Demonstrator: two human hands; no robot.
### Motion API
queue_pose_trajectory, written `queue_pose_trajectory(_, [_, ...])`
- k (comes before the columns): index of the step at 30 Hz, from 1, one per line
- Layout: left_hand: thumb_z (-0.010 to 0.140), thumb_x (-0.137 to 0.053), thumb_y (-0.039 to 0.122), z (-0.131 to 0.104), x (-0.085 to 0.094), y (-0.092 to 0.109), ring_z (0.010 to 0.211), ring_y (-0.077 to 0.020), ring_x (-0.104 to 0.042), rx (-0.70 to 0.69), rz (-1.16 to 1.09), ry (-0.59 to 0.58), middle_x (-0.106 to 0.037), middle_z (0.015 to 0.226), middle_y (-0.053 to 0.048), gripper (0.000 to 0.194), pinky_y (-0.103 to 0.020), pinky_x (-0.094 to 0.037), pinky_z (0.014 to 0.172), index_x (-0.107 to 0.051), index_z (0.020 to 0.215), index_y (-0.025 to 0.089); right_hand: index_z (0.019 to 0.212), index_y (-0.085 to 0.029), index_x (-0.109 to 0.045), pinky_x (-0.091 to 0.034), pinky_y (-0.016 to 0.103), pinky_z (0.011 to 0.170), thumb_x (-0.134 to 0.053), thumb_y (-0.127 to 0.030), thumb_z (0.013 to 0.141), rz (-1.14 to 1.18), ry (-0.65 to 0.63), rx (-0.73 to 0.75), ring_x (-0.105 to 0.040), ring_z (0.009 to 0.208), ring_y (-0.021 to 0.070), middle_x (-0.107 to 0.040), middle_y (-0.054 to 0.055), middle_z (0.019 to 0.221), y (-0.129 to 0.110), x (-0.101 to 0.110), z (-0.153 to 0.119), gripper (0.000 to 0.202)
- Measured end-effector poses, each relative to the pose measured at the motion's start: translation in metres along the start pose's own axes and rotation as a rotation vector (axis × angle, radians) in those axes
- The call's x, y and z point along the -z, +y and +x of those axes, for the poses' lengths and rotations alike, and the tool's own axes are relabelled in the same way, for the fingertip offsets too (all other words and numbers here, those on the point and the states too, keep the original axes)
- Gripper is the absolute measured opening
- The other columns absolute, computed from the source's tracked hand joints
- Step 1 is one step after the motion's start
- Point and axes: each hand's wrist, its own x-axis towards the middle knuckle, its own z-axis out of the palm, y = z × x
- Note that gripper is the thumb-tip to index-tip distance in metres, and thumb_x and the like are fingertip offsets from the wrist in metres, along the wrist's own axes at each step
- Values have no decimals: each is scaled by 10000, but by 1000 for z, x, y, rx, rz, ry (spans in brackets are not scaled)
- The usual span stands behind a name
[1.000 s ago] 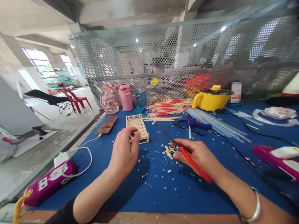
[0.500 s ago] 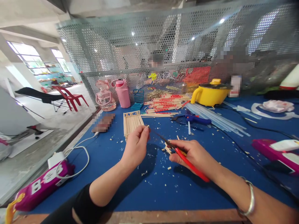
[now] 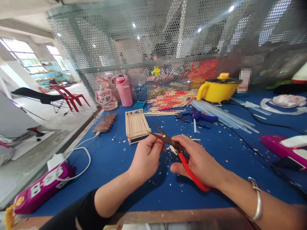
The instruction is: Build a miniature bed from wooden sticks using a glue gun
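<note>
While the right hand [image 3: 200, 161] grips scissors [image 3: 174, 143] and the left hand [image 3: 146, 156] pinches a small pale piece [image 3: 164, 136], scraps litter the blue table [image 3: 134, 199] beneath them, a mesh screen [image 3: 107, 41] beyond.

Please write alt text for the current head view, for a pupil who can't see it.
A person's right hand holds open red-handled scissors by the left hand, above a blue table. Beyond are a stick frame, a pile of sticks and a yellow pot.

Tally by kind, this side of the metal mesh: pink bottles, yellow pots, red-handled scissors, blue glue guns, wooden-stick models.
Pink drinking bottles: 2
Yellow round pot: 1
Red-handled metal scissors: 1
Blue glue gun: 1
Pale wooden-stick model: 1
Total: 6
</note>
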Motion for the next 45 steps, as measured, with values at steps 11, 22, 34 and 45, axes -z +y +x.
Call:
queue_pose_trajectory(11, [930, -433, 324, -2, 0, -1, 624, -85, -442, -79, 49, -24, -492, 652, 38, 248, -199, -368, 608, -559, 780, 171, 1130, -149, -557, -441, 309, 715, -608, -657, 701, 2, 86, 105, -567, 829, 207, -624, 84, 926, 16, -7, -1, 667])
queue_pose_trajectory(22, [911, -453, 320, 1, -4, -11, 606, -92, -444, -32, -58, -7, -494, 635, 33, 212, -207, -380, 598, -560, 818, 162, 1023, -189, -509, -444, 289, 664, -679, -452, 744, -61, 107, 80, -583, 748, 182, -633, 55, 874, 18, -13, 2, 420])
queue_pose_trajectory(34, [910, -470, 322, 1, -2, -6, 616, -92, -478, -157, -22, 98, -521, 647, 31, 199, -208, -399, 611, -575, 838, 168, 903, -208, -476, -395, 274, 631, -712, -455, 686, -26, 151, -29, -515, 711, 159, -571, 8, 824, 0, -7, 2, 405])
queue_pose_trajectory(45, [921, -454, 323, -2, -2, -3, 609, -88, -464, -192, 53, 153, -520, 634, 30, 259, -210, -387, 610, -558, 742, 167, 922, -201, -462, -410, 342, 718, -730, -525, 648, -142, 177, -57, -530, 839, 231, -562, 50, 905, 2, -6, 5, 502])
